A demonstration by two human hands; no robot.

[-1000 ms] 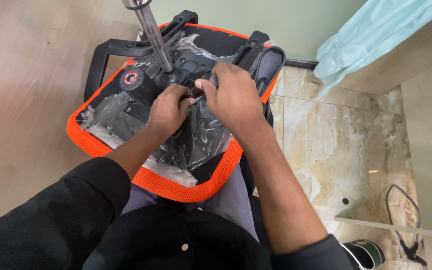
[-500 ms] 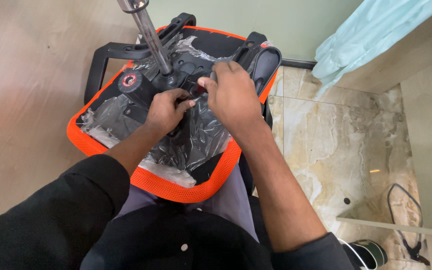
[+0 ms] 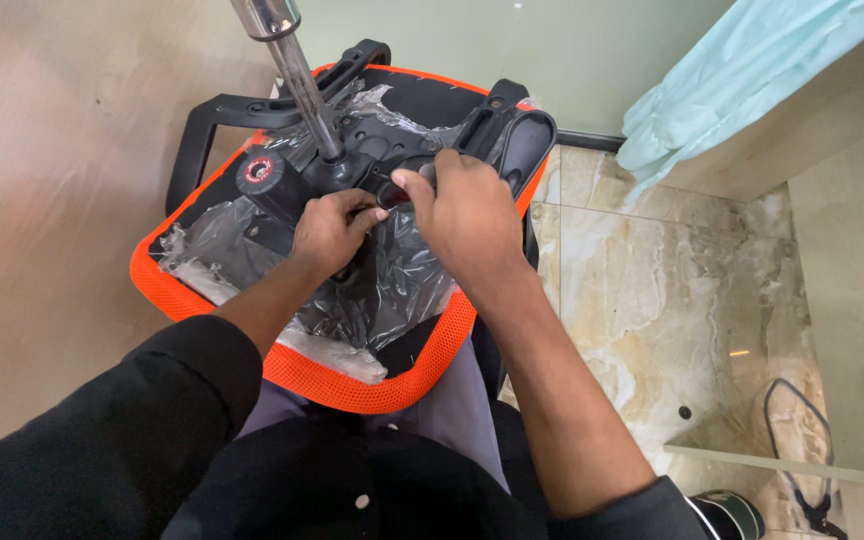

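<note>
An upturned office chair seat [image 3: 352,385] with an orange mesh rim rests on my lap, its black underside wrapped in clear plastic film [image 3: 392,290]. A shiny metal gas-lift column [image 3: 297,75] rises from the black mechanism plate [image 3: 372,140] at its centre. My left hand [image 3: 327,232] rests on the plastic beside the mechanism, fingers curled and pinching something small at the plate. My right hand [image 3: 457,215] lies over the mechanism's right side, fingertips closed on a small part I cannot make out. Black armrests [image 3: 512,135] stick out at both sides.
A round black knob with a red ring [image 3: 258,170] sits on the mechanism's left. Marble floor tiles [image 3: 652,290] lie to the right, a pale blue plastic sheet [image 3: 742,80] hangs at upper right, and a shoe [image 3: 732,515] shows at the bottom right.
My right hand has slid slightly up and away from my left hand across the mechanism; my left hand's fingers shifted a little. The seat has stayed put.
</note>
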